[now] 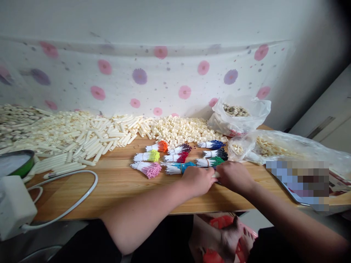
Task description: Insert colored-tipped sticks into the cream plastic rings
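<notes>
Near the table's front edge, my left hand (197, 180) and my right hand (235, 177) meet, both closed, with fingers wrapped around a cream pen barrel (215, 175). Only a short piece of the barrel shows between them. Right behind the hands lie banded bundles of thin white pen refills with coloured ends: a blue bundle (181, 168) by the left hand, a green bundle (210, 162) and a black bundle (216, 153) by the right. Farther left are a pink bundle (146, 169), a yellow bundle (147, 156) and an orange bundle (157, 146).
Long cream pen barrels (109, 133) and short cream pieces (178, 128) are heaped along the wall. Plastic bags of parts (229, 124) stand back right, beside a blurred-out flat object (298, 184). At left are a green-rimmed bowl (26, 166) and a white cable (94, 182) with a white block (16, 206).
</notes>
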The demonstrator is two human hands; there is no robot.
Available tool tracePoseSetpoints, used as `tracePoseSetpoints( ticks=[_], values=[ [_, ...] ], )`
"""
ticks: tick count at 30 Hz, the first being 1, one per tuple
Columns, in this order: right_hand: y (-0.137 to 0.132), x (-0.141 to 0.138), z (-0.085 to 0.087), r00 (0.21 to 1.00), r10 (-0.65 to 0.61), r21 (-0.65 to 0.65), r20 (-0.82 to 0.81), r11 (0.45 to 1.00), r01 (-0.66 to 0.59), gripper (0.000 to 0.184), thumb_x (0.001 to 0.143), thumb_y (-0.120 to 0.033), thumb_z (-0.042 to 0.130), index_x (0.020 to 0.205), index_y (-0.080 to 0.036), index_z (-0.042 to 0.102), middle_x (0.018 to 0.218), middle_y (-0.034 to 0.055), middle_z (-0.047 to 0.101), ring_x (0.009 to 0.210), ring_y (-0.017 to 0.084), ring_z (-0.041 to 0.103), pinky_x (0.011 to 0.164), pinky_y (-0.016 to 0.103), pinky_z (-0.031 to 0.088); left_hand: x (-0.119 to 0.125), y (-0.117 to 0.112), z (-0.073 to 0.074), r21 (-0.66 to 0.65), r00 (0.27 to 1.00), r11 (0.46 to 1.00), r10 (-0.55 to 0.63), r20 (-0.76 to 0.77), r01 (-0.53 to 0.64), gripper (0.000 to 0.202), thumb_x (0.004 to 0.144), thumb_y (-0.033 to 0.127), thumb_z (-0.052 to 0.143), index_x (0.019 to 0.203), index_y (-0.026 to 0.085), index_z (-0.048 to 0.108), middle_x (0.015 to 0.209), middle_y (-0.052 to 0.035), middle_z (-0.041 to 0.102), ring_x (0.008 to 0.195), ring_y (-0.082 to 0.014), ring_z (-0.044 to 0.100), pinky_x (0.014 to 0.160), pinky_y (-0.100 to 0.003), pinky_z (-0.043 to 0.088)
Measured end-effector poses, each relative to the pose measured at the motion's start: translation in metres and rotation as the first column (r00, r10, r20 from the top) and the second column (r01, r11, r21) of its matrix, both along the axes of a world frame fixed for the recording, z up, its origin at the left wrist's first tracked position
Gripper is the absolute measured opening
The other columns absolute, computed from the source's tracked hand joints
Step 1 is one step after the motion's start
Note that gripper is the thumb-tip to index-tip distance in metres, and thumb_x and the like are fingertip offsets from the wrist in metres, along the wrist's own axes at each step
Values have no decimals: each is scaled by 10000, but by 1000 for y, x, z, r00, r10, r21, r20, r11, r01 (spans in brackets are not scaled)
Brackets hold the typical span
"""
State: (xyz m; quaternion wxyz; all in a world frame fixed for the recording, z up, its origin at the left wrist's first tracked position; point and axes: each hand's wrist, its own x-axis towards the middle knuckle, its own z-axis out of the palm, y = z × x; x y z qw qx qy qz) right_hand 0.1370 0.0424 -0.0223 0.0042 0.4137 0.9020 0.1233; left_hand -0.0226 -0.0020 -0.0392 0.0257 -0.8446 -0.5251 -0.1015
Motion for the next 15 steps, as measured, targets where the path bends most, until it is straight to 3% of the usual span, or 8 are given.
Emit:
tracePoseSetpoints(
  ticks=[4, 9, 12, 15],
  values=[
    [3, -14, 9, 999, -31, -38, -22, 999, 30, 326, 783, -451, 566, 664, -170, 681, 691, 125, 705, 638, 273, 661, 519, 282, 340, -11, 0, 5, 105, 997, 994, 3, -81, 6, 363, 896, 464, 404, 995, 168, 590, 725, -97, 698, 646, -262, 672, 531, -318, 468],
    [12, -54, 32, 993, 43, 53, -111, 998, -38, 199, 808, -298, 544, 729, -164, 668, 765, 111, 697, 733, 250, 648, 586, 286, 381, -55, 9, 17, 224, 995, 972, 82, -48, -70, 370, 905, 469, 385, 953, 169, 597, 764, -92, 689, 680, -225, 655, 558, -279, 438],
    [27, -86, 45, 952, 102, 84, -287, 993, -81, 253, 855, -303, 505, 1033, -168, 625, 967, 101, 668, 908, 223, 604, 694, 279, 409, -102, 21, 27, 246, 956, 924, 275, 103, -293, 357, 893, 482, 412, 926, 180, 600, 721, -69, 674, 650, -196, 625, 558, -259, 406],
    [45, -121, 47, 873, 138, 16, -468, 989, -148, 307, 901, -277, 445, 1161, -176, 574, 1048, 86, 642, 900, 166, 591, 737, 248, 416, -155, 33, 32, 165, 767, 774, 529, 363, -611, 318, 872, 460, 470, 972, 178, 579, 753, -64, 668, 610, -174, 589, 522, -242, 364]
  ],
)
